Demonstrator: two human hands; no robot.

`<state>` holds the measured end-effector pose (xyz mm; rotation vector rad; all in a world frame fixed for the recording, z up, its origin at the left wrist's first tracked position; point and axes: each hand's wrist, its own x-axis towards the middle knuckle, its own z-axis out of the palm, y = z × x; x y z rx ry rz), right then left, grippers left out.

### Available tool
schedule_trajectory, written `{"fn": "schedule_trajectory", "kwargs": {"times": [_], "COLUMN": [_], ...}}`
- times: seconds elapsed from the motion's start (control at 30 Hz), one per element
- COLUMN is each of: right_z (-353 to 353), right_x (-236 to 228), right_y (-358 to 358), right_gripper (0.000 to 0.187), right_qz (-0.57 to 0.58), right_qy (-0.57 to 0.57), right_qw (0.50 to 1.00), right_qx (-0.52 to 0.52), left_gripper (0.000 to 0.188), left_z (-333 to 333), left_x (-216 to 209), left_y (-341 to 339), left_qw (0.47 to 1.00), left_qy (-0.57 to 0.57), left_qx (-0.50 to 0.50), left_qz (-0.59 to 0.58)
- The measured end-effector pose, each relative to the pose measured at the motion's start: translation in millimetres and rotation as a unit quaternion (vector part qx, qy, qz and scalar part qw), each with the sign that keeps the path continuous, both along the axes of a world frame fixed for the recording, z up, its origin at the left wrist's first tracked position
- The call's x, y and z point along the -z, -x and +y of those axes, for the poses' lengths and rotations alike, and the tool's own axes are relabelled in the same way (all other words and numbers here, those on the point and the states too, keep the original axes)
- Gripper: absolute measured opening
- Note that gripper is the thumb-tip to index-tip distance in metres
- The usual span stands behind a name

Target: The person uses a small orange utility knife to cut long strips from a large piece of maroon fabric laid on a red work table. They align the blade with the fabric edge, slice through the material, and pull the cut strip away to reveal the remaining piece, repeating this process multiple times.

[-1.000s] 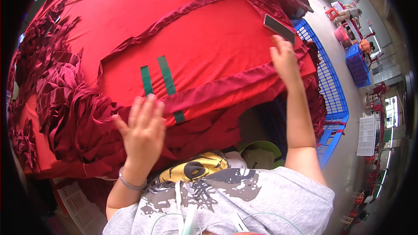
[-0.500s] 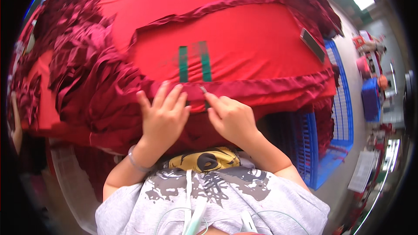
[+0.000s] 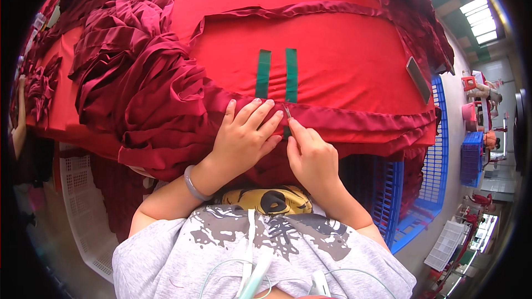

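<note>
A long band of dark red fabric (image 3: 343, 120) runs along the near side of the red-covered table. Flat on its left part rests my left hand (image 3: 246, 133), fingers stretched out and somewhat apart, with a pale bracelet on the wrist. Between the thumb and index finger of my right hand (image 3: 313, 152) is a small pointed metal tool (image 3: 287, 111), its tip at the band's upper edge. Its exact kind is too small to make out. Just beyond the band, two strips of green tape (image 3: 263, 75) lie side by side on the red cover.
Heaped dark red fabric (image 3: 144, 83) fills the table's left. A phone-like dark slab (image 3: 418, 80) lies near the right edge. Blue plastic crates (image 3: 432, 171) stand at the right, a white crate (image 3: 83, 205) below at the left. Another person's arm (image 3: 20, 116) shows far left.
The view has shifted, so the table appears further right. My left hand's fingers have come closer together, nearer the tool. My right hand still grips the tool at the band's edge.
</note>
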<state>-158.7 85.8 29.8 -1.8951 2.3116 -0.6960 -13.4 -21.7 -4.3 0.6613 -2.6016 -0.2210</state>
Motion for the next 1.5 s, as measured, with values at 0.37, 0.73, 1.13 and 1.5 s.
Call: {"fn": "schedule_trajectory", "kwargs": {"times": [0.37, 0.73, 1.13, 1.5], "right_z": [-4.2, -12.0, -4.3, -18.8], "right_x": [-2.2, 0.1, -3.4, 6.0], "right_y": [-4.1, -14.2, -6.0, 1.6], "right_gripper": [0.036, 0.034, 0.034, 0.032], "right_qz": [-0.023, -0.002, -0.006, -0.029], "right_qy": [0.045, -0.001, 0.076, 0.156], "right_qw": [0.999, 1.0, 0.997, 0.986], "right_qx": [-0.01, -0.027, -0.006, 0.049], "left_gripper": [0.043, 0.034, 0.034, 0.036], "left_z": [-0.2, -3.7, -2.6, -1.2], "left_x": [-0.1, -2.1, -2.1, -2.5], "left_y": [-2.8, -0.3, -2.3, -4.3], "left_qw": [0.99, 0.999, 0.999, 1.0], "left_qy": [-0.125, -0.029, -0.037, -0.024], "left_qx": [-0.013, 0.007, -0.004, -0.001], "left_qz": [0.071, 0.019, 0.015, -0.007]}}
